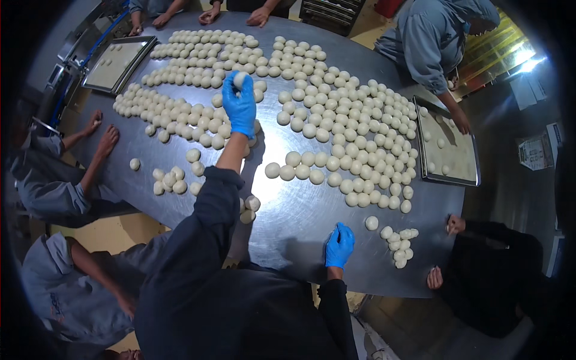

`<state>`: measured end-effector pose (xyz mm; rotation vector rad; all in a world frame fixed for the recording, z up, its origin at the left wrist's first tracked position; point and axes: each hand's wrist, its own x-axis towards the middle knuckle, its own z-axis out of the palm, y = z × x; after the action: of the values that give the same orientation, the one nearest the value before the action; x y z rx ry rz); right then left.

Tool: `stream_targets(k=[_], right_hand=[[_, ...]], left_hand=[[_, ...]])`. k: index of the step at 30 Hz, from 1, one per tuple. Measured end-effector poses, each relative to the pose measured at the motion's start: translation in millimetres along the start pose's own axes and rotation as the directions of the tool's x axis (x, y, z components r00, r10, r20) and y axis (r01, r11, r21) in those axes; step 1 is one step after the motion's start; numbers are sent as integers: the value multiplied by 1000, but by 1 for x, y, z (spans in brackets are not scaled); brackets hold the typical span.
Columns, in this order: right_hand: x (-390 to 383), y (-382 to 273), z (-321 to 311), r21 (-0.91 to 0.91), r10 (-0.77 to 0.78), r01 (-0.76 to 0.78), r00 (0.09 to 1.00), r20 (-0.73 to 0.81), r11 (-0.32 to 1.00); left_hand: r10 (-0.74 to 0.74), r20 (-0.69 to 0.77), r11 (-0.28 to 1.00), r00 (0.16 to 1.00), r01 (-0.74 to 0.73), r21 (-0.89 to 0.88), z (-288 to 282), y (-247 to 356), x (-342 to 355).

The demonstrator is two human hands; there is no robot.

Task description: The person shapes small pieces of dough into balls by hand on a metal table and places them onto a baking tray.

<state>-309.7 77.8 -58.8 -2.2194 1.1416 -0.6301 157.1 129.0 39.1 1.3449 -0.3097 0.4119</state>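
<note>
In a blue glove, my left hand [239,111] reaches out over the far middle of the metal table. Its fingers are closed round a pale dough ball [240,80], raised above the rows. My right hand [340,247], gloved in blue too, is low over the near edge of the table. Its fingers are drawn together and curled, and no thing shows in them. Rows of dough balls [342,129] cover much of the table right of my left hand. More dough balls [180,117] lie in rows to its left, partly hidden behind my left arm.
Dough trays stand at the table's far left [115,75] and right [447,171]. Small heaps of dough balls lie near left [174,180] and near right [399,246]. Several people stand round the table; one person's hand [461,120] is over the right tray.
</note>
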Motion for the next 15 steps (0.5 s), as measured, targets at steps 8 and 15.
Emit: stream_targets(k=[8, 15], right_hand=[[4, -7, 1, -28, 2, -3, 1000, -12, 1000], [4, 14, 5, -159, 11, -47, 976, -217, 986]], left_hand=[[-198, 372, 789, 907, -78, 609, 21, -110, -8], [-432, 488, 805, 758, 81, 587, 15, -48, -67]])
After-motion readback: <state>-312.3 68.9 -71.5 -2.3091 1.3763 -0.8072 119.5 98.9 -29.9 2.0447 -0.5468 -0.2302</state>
